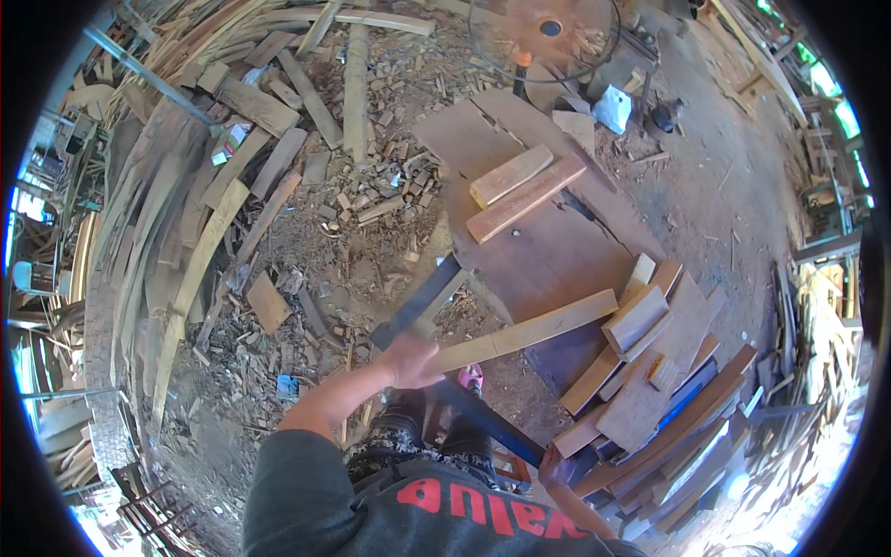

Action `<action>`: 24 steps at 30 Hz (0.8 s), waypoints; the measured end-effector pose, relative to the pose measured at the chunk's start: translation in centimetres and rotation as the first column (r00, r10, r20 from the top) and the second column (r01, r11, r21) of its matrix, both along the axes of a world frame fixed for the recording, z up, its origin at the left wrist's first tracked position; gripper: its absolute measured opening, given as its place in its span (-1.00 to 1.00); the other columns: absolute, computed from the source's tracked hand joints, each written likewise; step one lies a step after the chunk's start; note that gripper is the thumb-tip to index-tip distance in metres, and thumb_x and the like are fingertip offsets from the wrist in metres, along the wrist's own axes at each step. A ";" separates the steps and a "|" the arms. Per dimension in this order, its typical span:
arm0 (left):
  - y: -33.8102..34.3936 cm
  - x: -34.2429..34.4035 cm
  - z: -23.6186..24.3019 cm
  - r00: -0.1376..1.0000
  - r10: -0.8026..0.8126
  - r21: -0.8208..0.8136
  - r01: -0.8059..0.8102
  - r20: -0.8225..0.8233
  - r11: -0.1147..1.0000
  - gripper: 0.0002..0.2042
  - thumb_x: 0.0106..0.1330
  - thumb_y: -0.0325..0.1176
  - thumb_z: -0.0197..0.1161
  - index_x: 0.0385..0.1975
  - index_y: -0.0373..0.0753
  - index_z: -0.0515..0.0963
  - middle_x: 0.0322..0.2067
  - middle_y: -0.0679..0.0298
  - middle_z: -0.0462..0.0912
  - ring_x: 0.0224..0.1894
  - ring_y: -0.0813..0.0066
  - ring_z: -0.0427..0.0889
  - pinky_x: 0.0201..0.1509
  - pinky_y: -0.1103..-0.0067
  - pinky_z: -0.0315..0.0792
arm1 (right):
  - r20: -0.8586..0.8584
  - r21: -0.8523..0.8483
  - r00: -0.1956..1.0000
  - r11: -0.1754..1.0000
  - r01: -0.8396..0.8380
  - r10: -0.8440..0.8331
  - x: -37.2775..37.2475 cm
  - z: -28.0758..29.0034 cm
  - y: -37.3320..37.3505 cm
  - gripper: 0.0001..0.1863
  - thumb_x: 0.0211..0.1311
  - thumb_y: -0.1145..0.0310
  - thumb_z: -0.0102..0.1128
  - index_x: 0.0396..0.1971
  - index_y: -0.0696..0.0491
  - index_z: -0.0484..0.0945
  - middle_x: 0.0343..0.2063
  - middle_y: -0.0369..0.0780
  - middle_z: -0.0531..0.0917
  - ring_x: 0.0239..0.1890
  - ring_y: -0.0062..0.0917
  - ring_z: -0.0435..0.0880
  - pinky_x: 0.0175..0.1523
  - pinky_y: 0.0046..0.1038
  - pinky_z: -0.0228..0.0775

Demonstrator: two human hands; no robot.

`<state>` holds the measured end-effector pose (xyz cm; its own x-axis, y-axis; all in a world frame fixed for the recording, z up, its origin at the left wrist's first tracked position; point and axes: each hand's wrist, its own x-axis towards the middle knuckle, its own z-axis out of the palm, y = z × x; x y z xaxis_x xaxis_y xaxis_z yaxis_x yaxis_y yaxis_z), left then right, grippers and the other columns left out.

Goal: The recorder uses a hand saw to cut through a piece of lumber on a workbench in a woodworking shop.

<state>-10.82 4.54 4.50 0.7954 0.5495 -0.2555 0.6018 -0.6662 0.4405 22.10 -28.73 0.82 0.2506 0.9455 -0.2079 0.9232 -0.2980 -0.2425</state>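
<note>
My left hand (pixel 410 360) is closed around the near end of a long wooden board (pixel 529 332). The far end of that board reaches right, up to a stack of cut wood blocks (pixel 636 320). Low on the right, my right hand (pixel 555 467) is against the end of a wood block (pixel 581 433) at the edge of the stack; its fingers are partly hidden, so its grip is unclear. A dark flat bar (pixel 492 422) runs between my hands, and another dark bar (pixel 418 302) slants up beyond my left hand.
Two wood pieces (pixel 527 190) lie on a brown sheet (pixel 566 255) ahead. Long planks (pixel 200 269) are heaped on the left, with scraps (pixel 371 204) over the ground. A round wire-guarded fan (pixel 548 37) stands at the far side. More boards (pixel 687 446) lie at the right.
</note>
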 end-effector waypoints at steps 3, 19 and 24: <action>0.5 -0.3 1.1 0.993 -0.007 -0.069 -0.001 -0.117 0.998 -0.38 0.13 0.18 0.17 -0.07 -0.29 0.38 -0.30 0.09 0.60 -0.20 0.17 0.58 -0.03 0.39 0.28 | -0.063 -0.022 0.994 0.996 0.083 -0.084 -0.5 0.0 0.5 -0.81 0.17 0.32 0.01 -0.36 0.07 0.57 -0.44 -0.04 0.62 -0.40 -0.13 0.62 -0.30 -0.10 0.42; -5.9 -15.2 7.2 0.816 0.382 0.032 -0.438 0.433 0.898 -0.46 0.13 -0.05 0.26 0.09 -0.14 0.38 -0.12 0.17 0.53 -0.05 0.16 0.50 -0.01 0.22 0.30 | -0.437 0.143 0.765 0.804 0.578 -0.472 -22.0 2.8 22.8 -0.40 0.26 0.01 0.06 0.02 0.26 0.27 -0.10 0.10 0.46 -0.02 -0.02 0.44 0.12 -0.15 0.23; -5.7 -29.1 4.2 0.789 0.581 -0.052 -0.584 0.200 0.810 -0.57 0.14 -0.10 0.25 -0.03 -0.17 0.46 -0.19 0.06 0.57 -0.10 0.05 0.53 -0.07 0.19 0.36 | -0.423 -0.153 0.442 0.543 0.826 -0.791 -24.9 2.0 27.3 -0.01 0.12 -0.21 0.12 0.18 0.37 -0.02 0.07 0.26 0.36 0.18 0.04 0.35 0.26 -0.22 0.17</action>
<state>-39.95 -1.19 8.68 0.3557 0.9270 -0.1190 0.7789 -0.2236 0.5859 -2.83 -1.47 2.78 0.8185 0.3734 -0.4367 0.0765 -0.8241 -0.5613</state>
